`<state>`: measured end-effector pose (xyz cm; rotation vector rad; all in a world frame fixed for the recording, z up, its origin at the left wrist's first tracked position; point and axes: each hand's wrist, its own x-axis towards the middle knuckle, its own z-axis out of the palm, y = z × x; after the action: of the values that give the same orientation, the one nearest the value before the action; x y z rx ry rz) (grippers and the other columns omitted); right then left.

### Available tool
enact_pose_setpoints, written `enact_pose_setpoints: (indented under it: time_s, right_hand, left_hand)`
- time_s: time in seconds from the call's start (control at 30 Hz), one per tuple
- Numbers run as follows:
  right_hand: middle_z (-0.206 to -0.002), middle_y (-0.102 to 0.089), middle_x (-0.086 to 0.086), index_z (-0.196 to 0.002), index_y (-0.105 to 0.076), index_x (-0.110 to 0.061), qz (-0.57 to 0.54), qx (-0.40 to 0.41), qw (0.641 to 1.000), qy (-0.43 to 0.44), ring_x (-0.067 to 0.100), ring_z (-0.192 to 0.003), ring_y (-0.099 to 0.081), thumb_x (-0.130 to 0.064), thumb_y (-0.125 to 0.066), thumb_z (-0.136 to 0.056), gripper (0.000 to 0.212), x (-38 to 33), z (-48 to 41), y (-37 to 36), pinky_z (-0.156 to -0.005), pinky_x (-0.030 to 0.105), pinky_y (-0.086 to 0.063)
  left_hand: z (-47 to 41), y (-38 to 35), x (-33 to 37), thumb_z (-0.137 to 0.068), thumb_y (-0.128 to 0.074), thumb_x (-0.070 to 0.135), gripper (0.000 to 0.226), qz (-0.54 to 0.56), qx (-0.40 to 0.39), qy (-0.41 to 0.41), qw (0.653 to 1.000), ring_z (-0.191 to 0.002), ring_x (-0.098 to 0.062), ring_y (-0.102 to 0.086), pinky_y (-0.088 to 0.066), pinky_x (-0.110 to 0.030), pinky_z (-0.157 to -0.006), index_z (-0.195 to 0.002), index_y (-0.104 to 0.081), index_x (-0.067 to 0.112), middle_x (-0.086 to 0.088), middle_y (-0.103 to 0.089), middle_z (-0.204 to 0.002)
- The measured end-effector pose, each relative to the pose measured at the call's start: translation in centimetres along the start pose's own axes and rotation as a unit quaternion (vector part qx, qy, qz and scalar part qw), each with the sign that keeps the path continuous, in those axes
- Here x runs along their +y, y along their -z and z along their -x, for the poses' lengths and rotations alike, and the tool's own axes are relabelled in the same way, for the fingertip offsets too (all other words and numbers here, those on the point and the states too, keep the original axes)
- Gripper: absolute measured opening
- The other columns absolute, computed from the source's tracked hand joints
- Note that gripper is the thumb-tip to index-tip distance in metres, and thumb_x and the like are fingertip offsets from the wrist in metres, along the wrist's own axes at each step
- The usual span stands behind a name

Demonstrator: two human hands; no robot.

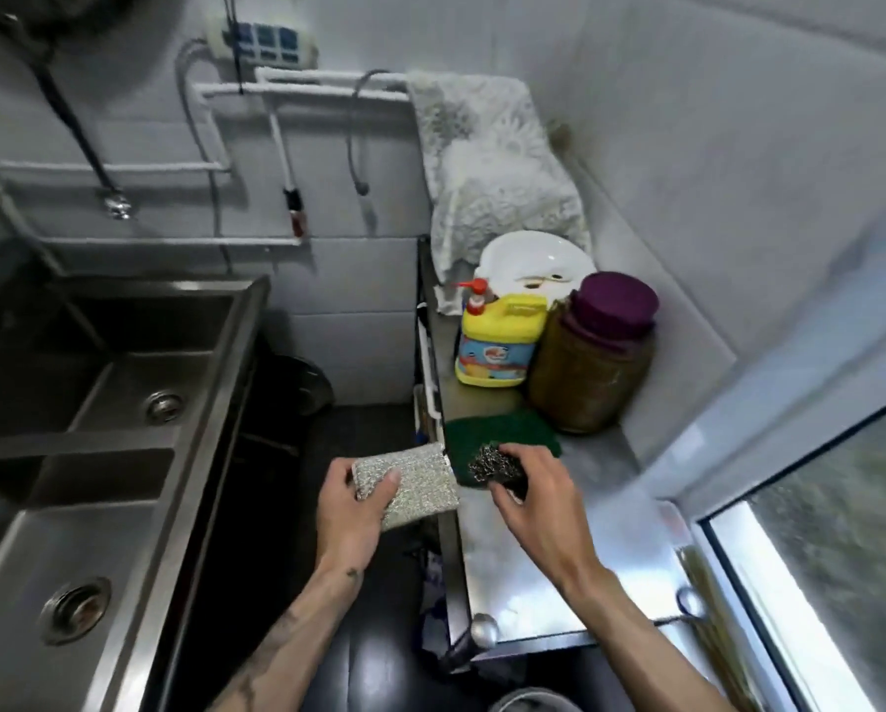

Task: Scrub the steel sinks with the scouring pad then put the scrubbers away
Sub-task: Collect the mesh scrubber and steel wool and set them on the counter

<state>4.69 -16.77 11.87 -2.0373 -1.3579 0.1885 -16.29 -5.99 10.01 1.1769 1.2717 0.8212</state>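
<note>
Head view: the left hand (351,501) grips a silver scrubber (410,483) just off the counter's (559,567) left edge. The right hand (538,498) clutches steel wool (494,467) over the green pad (502,429) lying at that edge. The sinks (96,393) lie well left, nearer the left hand.

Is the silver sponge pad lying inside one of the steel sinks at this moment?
No, the left hand holds the silver sponge pad in the air beside the steel counter, away from the sinks.
</note>
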Motion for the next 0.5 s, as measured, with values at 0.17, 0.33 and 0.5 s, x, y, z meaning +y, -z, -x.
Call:
enact_pose_setpoints:
  time_s: [0.17, 0.33, 0.5]
  right_hand:
    - [-0.113, -0.064, -0.004, -0.121, -0.062, -0.024, 0.053, -0.042, 0.995, -0.067, 0.022, -0.102, -0.061, -0.021, -0.076, -0.081, 0.042, 10.6, 2.2, 3.1, -0.085, 0.035, -0.053]
    - [-0.116, -0.062, -0.001, -0.125, -0.061, -0.022, 0.071, -0.096, 0.989, -0.086, 0.025, -0.105, -0.058, -0.022, -0.072, -0.083, 0.043, 15.7, 2.8, 1.9, -0.089, 0.036, -0.052]
    - [-0.118, -0.061, -0.002, -0.124, -0.060, -0.022, 0.086, -0.114, 0.986, -0.082, 0.024, -0.109, -0.055, -0.023, -0.072, -0.083, 0.043, 17.3, 1.9, -0.4, -0.092, 0.034, -0.052]
  left_hand:
    - [1.1, -9.9, -4.5, -0.094, -0.081, 0.022, 0.020, -0.066, -0.048, 0.052, 0.995, -0.090, -0.026, -0.071, -0.057, -0.044, -0.082, -0.097, -0.061, 0.023, -0.010, -0.075, -0.096]
    - [0.5, -14.2, -7.5, -0.095, -0.080, 0.021, 0.018, -0.130, -0.032, 0.106, 0.985, -0.089, -0.027, -0.072, -0.056, -0.040, -0.078, -0.097, -0.062, 0.022, -0.006, -0.075, -0.091]
    - [-1.6, -15.2, -9.2, -0.091, -0.085, 0.024, 0.022, -0.169, -0.014, 0.125, 0.978, -0.092, -0.029, -0.074, -0.060, -0.045, -0.083, -0.096, -0.063, 0.021, -0.005, -0.077, -0.091]
